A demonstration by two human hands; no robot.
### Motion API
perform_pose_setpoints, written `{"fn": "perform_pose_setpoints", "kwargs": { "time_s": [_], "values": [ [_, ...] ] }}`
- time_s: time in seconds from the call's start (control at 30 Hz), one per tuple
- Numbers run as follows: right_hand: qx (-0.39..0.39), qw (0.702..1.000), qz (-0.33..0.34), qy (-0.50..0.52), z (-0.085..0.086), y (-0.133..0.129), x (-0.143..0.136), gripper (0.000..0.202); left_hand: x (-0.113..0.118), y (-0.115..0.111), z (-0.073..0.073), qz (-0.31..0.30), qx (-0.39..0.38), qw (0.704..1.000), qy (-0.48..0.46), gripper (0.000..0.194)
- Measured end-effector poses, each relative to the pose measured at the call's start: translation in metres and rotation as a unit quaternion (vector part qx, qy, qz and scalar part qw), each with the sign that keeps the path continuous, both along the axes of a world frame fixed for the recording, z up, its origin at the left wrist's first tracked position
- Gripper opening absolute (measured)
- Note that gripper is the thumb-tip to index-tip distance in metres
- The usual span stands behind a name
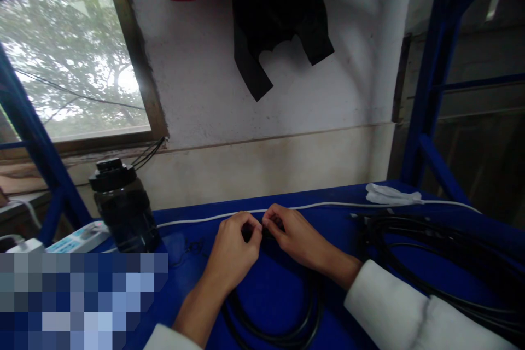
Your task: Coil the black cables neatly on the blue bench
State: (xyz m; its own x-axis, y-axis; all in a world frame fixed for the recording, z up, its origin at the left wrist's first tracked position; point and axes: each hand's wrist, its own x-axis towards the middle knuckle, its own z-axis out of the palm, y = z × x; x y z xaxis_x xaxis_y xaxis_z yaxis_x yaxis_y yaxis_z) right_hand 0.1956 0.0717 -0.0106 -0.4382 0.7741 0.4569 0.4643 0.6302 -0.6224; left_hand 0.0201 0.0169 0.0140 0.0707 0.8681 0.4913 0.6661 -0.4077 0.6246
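Observation:
My left hand [238, 243] and my right hand [289, 229] meet at the far side of a coil of black cable [283, 337] lying on the blue tabletop [274, 295]. Both hands are closed in a pinch, thumb against forefinger, with the fingertips almost touching. Dark cable shows in the gaps under the fingers. Whatever the fingertips pinch is too small and dark to make out. Some thin black strips [192, 249] lie left of my left hand. Right behind the hands runs a white cord [205, 219].
On the right lies a larger black cable coil [443, 240], with a crumpled whitish plastic piece [391, 195] behind it. A dark bottle [123, 208] and a white power strip [77, 236] stand at left. Blue frame posts [422, 115] flank the table. Black cloth [279, 5] hangs above.

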Motion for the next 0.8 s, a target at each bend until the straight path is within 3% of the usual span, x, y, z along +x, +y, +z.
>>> {"fn": "perform_pose_setpoints", "kwargs": {
  "time_s": [0.8],
  "values": [
    [0.01, 0.998, 0.054, 0.026, 0.011, -0.009, -0.002, 0.009, -0.004, 0.01, -0.005, 0.023, -0.046, 0.996, -0.075, 0.009]
  ]
}}
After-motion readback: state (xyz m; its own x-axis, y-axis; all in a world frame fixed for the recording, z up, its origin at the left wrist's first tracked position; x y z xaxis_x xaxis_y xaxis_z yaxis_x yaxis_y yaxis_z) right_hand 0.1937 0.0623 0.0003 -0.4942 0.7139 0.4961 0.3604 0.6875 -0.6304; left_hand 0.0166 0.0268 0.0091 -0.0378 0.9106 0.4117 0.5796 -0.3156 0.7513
